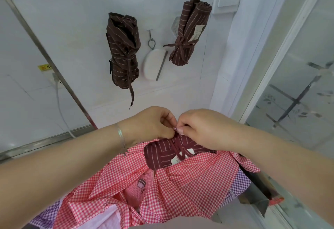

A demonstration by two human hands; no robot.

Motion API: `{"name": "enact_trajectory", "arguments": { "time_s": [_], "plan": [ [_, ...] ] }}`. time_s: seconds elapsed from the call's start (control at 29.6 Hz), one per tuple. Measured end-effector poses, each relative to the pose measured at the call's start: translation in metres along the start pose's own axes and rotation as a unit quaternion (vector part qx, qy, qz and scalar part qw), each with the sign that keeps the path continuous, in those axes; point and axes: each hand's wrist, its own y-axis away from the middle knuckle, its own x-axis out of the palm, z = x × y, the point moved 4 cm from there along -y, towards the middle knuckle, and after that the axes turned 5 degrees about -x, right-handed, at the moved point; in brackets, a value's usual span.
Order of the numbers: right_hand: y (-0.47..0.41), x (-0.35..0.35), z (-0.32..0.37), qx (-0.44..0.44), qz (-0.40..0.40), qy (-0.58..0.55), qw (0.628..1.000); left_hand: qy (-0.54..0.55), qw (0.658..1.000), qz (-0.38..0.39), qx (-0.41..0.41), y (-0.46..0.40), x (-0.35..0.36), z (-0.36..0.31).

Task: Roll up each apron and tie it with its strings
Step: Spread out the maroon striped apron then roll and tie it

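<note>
A rolled brown striped apron (162, 154) lies on top of red checked cloth (189, 180) just below my hands. Its dark strings (178, 149) cross over the roll. My left hand (153, 124) and my right hand (204, 127) meet above the roll, and the fingertips of both pinch the string ends together. Two more brown striped aprons hang rolled and tied on the white wall: one (123, 51) on the left with a long string hanging down, one (189, 33) on the right, tied with a bow.
A white oval pad (153, 66) hangs from a metal hook between the two hung aprons. Purple checked cloth (238, 183) shows under the red one. A metal rail (54, 69) slants down the left wall. A frosted glass door (298, 93) stands at right.
</note>
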Motion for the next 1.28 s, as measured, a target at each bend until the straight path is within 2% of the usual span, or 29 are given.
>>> {"name": "enact_trajectory", "arguments": {
  "time_s": [0.1,0.2,0.3,0.41,0.47,0.54,0.61,0.68,0.78,0.84,0.98,1.08,1.15,1.28],
  "plan": [
    [-0.003,0.006,0.007,-0.021,0.001,0.093,0.995,-0.105,0.994,-0.031,0.015,-0.002,0.003,-0.004],
    [-0.005,0.008,0.004,-0.007,-0.015,0.109,0.994,-0.189,0.977,-0.078,0.051,-0.004,0.001,-0.007],
    [-0.005,0.004,-0.003,0.044,-0.070,0.011,0.996,-0.224,0.956,-0.154,0.112,0.000,-0.006,-0.012],
    [-0.005,0.002,-0.015,0.098,-0.110,-0.107,0.983,-0.275,0.917,-0.214,0.194,0.003,-0.007,-0.015],
    [-0.005,0.001,-0.021,0.123,-0.108,-0.229,0.959,-0.287,0.892,-0.249,0.246,0.005,-0.009,-0.015],
    [-0.005,0.000,-0.024,0.134,-0.086,-0.358,0.920,-0.280,0.879,-0.269,0.277,0.007,-0.011,-0.017],
    [-0.006,-0.003,-0.026,0.136,-0.061,-0.399,0.905,-0.275,0.875,-0.274,0.290,0.007,-0.012,-0.019],
    [-0.007,-0.007,-0.026,0.138,-0.065,-0.392,0.907,-0.275,0.873,-0.271,0.297,0.007,-0.013,-0.021],
    [-0.011,-0.012,-0.024,0.136,-0.112,-0.374,0.911,-0.276,0.869,-0.277,0.304,0.008,-0.017,-0.023],
    [-0.013,-0.015,-0.021,0.129,-0.140,-0.344,0.919,-0.295,0.852,-0.300,0.310,0.010,-0.019,-0.028],
    [-0.019,-0.021,-0.012,0.118,-0.177,-0.301,0.930,-0.450,0.743,-0.377,0.322,0.014,-0.015,-0.035],
    [-0.024,-0.029,-0.005,0.104,-0.177,-0.185,0.961,-0.515,0.700,-0.369,0.329,0.013,-0.018,-0.038],
    [-0.027,-0.031,-0.001,0.093,-0.140,-0.086,0.982,-0.534,0.687,-0.337,0.360,0.011,-0.020,-0.040],
    [-0.035,-0.030,-0.001,0.093,-0.091,0.005,0.991,-0.539,0.699,-0.264,0.389,0.003,-0.022,-0.034]
  ]
}}
